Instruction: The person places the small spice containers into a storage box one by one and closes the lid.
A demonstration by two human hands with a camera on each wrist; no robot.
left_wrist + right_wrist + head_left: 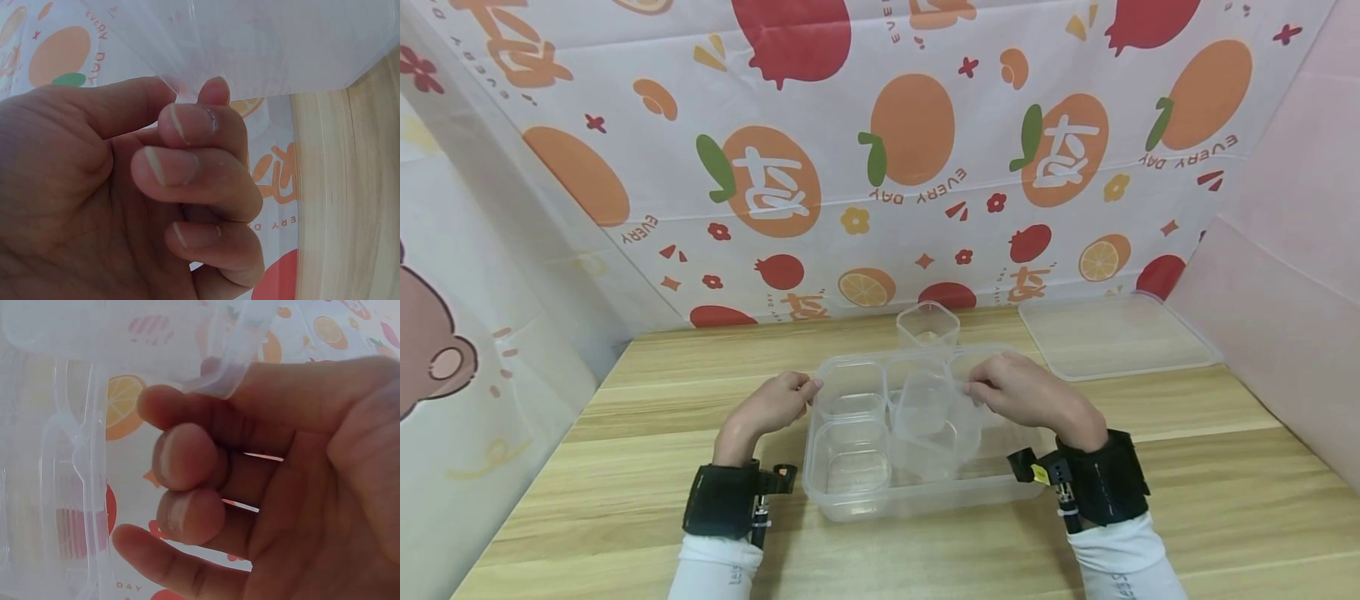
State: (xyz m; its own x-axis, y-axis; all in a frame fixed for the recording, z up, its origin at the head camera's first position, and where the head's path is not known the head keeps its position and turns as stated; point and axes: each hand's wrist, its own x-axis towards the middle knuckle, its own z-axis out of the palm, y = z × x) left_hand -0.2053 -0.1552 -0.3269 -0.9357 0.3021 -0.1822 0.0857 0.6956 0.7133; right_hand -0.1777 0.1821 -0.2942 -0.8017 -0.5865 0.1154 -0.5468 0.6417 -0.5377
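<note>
A large clear plastic box (925,502) stands on the table, with small clear square containers (852,458) set upright in its left part. My left hand (772,404) pinches the box's rim at the left side; the left wrist view shows thumb and forefinger on the plastic edge (275,56). Over the middle of the box, my right hand (1026,392) pinches the rim of another small clear container (934,429), which is tilted. In the right wrist view that container's corner (228,378) sits between thumb and forefinger, the other fingers loosely bent.
Behind the large box stands one more small clear container (928,323). A flat clear lid (1120,335) lies at the back right of the wooden table (647,467). A fruit-printed cloth (835,167) hangs behind the table's far edge.
</note>
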